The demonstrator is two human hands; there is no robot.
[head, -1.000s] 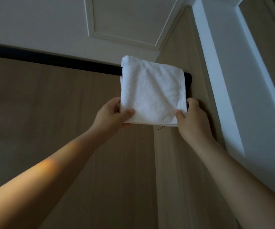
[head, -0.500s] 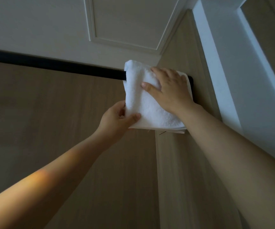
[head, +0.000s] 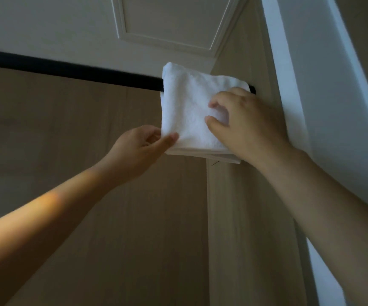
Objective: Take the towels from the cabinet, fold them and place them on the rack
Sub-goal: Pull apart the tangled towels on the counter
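A folded white towel (head: 187, 107) hangs over the right end of a black rack bar (head: 72, 70) that runs across the wood-panelled wall. My left hand (head: 138, 151) pinches the towel's lower left corner between thumb and fingers. My right hand (head: 242, 124) lies over the towel's right half with its fingers curled against the cloth, covering the right edge. Whether the right fingers pinch the fabric or only touch it is unclear. The towel's layered bottom edge shows below both hands.
The bar's right end (head: 252, 89) meets a corner post of light wood (head: 233, 206). A white frame (head: 293, 107) rises just right of it. A white panelled ceiling (head: 167, 21) is above. The bar's left stretch carries nothing.
My right hand went from the towel's lower right corner up onto its face, then slid down and right, with fingers now curled. My left hand kept its hold on the lower left corner.
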